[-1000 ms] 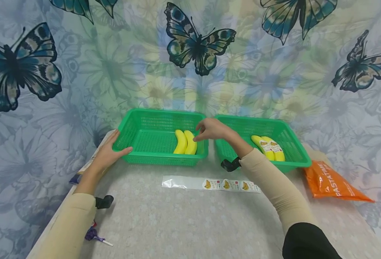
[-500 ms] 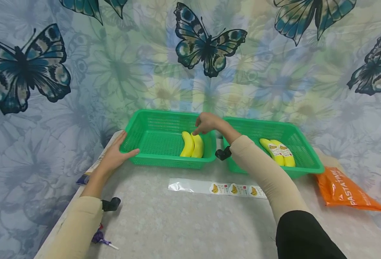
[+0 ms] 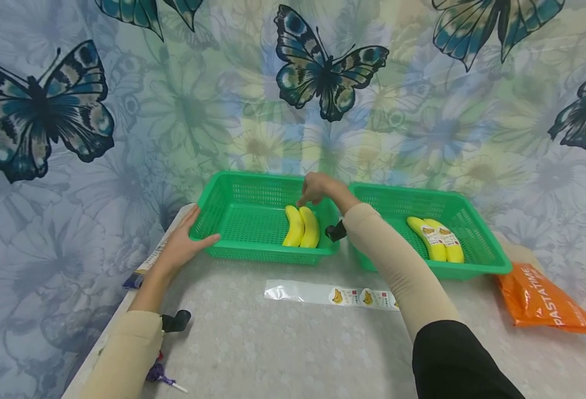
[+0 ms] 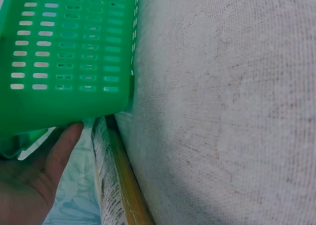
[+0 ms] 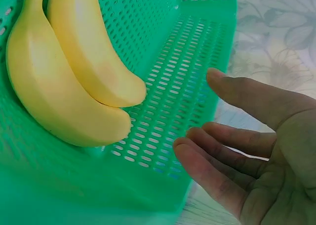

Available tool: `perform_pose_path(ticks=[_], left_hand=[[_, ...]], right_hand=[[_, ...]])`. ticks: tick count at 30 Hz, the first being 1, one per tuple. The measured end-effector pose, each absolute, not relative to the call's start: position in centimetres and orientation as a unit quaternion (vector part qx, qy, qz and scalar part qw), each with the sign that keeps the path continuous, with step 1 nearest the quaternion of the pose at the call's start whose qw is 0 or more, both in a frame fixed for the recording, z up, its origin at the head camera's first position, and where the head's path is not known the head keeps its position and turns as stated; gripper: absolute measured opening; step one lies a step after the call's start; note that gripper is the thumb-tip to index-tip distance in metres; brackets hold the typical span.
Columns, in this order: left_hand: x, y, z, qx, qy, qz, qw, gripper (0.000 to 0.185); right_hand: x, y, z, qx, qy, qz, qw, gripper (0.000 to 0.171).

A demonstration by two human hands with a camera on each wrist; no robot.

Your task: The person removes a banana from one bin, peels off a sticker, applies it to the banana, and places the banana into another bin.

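Even, bright, diffuse lighting; shadows soft and faint beneath the baskets (image 3: pixel 253 255). Head view bows outward toward 3 and 9 o'clock. Left wrist view darkens toward 5 o'clock; the right hand (image 5: pixel 256 151) appears slightly soft-focused at close range.

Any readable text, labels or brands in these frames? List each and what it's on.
"PASTATIME": white capitals on the orange plastic packet at the table's right edge.
Sticker strip on clear backing in front of the baskets: banana pictures show, print too small to read.
Labels on the two yellow bananas in the right green basket: too small to read.
Printed packet under the table's left edge: lettering blurred, unreadable.
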State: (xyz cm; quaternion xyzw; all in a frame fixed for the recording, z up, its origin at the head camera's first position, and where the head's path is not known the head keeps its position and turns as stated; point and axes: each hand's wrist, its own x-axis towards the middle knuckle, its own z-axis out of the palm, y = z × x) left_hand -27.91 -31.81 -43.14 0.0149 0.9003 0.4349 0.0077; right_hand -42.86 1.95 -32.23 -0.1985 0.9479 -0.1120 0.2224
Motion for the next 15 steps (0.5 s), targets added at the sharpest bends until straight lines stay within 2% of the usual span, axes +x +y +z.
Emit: perform_pose_path(ticks=[7,15], left_hand=[[-27.6,-31.6,-43.6,0.008,0.903,0.430,0.007,0.106],[-27.9,-31.8,-43.5,0.010,0.901,0.435,0.001,0.105]], right_hand=[[-44.3,1.4,-35.2,-0.189,0.947,-0.125,0.226,0.031],[-45.0,0.4,-36.5,-0.181,0.944,-0.141,0.236,0.037]])
